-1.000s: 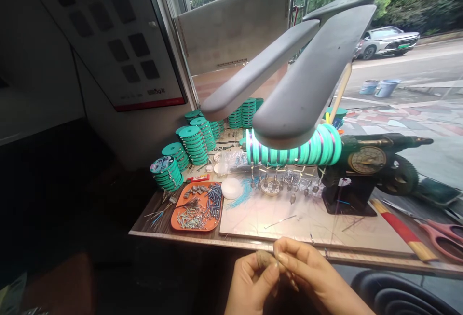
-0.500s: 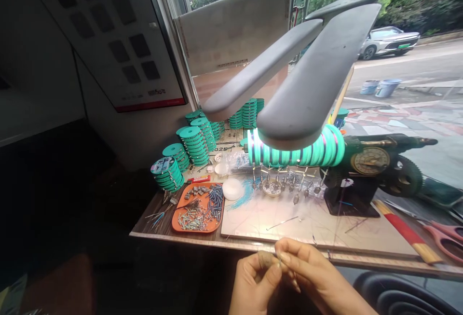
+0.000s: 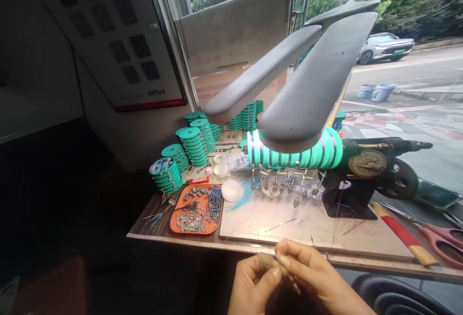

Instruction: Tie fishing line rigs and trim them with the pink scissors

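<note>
My left hand (image 3: 256,281) and my right hand (image 3: 311,270) meet in front of the table's near edge, fingertips pinched together. Whatever lies between them is too small and too hidden to name. Just beyond, a pale board (image 3: 253,230) bears a thin hooked wire (image 3: 281,225). Behind that, a row of green line spools (image 3: 294,153) sits on a black hand-wound machine (image 3: 356,172). Small weights and metal fittings (image 3: 296,201) hang below the spools. To the left, an orange tray (image 3: 172,218) holds grey weights, dark blue tubes and small metal parts.
Stacks of green spools (image 3: 194,146) stand at the back left. A white round lid or dish (image 3: 232,191) sits beside the tray. At right lie a red and yellow stick (image 3: 403,233) and pink-handled scissors (image 3: 441,245). A grey lamp (image 3: 314,88) overhangs the spools.
The view has shifted slightly, so the table and machine sit a little further left. My hands keep nearly the same pinched pose.
</note>
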The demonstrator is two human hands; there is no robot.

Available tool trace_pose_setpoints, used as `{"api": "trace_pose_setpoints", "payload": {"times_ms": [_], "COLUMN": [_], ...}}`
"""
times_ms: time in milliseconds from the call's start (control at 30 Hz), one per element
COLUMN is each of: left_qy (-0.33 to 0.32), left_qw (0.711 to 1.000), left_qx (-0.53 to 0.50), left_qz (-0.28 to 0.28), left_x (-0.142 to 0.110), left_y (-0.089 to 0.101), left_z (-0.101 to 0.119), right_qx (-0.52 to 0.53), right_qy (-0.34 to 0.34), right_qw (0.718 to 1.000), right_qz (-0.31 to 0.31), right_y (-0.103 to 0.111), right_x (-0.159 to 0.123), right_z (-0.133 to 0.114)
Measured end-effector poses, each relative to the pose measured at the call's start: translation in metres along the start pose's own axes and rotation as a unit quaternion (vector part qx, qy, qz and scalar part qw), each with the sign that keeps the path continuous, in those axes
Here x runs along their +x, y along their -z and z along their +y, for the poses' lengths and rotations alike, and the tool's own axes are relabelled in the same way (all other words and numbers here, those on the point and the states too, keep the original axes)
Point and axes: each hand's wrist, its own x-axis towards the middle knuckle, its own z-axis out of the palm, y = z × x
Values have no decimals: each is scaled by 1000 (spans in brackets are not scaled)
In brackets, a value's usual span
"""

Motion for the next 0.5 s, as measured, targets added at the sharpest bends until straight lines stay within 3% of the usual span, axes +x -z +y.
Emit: {"api": "trace_pose_setpoints", "payload": {"times_ms": [267, 500], "left_qy": [9, 23], "left_qw": [1000, 999], "left_qx": [-23, -30], "left_qz": [-3, -7], "left_x": [-1, 1], "left_y": [-4, 1], "left_z": [9, -3], "right_qx": [-17, 2], "right_qy": [5, 0], "right_qw": [1000, 1000], "right_qz": [-15, -12], "right_y": [3, 1], "right_x": [-1, 1], "right_z": [-2, 0]}}
